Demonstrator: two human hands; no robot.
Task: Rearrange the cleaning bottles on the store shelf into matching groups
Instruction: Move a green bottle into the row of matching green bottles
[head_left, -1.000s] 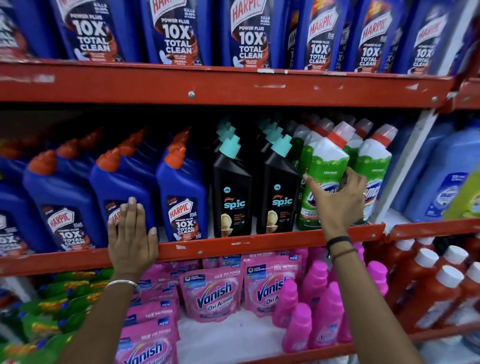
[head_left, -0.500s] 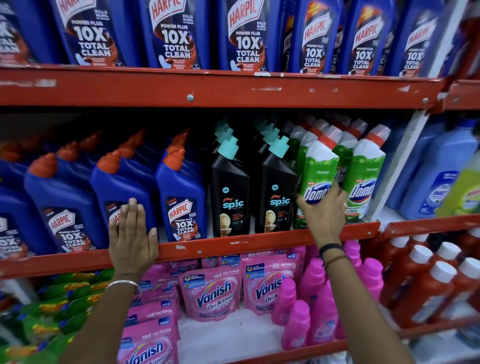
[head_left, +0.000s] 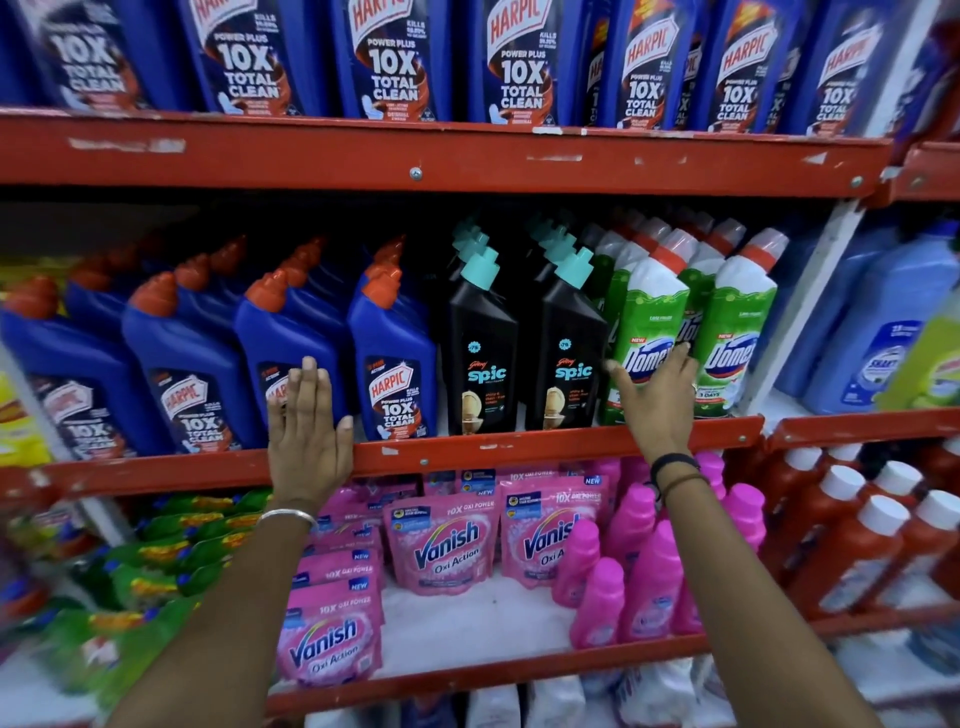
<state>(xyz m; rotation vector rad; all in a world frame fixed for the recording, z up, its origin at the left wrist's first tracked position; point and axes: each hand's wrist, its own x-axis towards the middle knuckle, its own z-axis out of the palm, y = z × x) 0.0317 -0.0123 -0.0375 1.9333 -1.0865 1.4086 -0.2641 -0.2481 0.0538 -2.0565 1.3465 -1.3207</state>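
On the middle shelf stand rows of blue Harpic bottles (head_left: 392, 353) with orange caps, black Spic bottles (head_left: 483, 343) with teal caps, and green Domex bottles (head_left: 649, 306) with red-and-white tops. My left hand (head_left: 309, 431) lies flat, fingers together, against the front of a blue Harpic bottle (head_left: 283, 338) and over the red shelf edge (head_left: 519, 447). My right hand (head_left: 657, 400) is spread open against the lower front of the left front Domex bottle, thumb pointing toward the right Spic bottle (head_left: 569, 348). Neither hand is closed around a bottle.
Large Harpic bottles (head_left: 392, 57) fill the top shelf. Below are pink Vanish pouches (head_left: 441, 540), pink bottles (head_left: 644, 577), green packs (head_left: 171, 556) at left and red bottles (head_left: 872, 551) at right. Light blue bottles (head_left: 893, 322) stand in the neighbouring bay.
My right hand has let go of the Domex bottle's side and slid down and left to its lower front. The left hand has stayed on the Harpic bottle.
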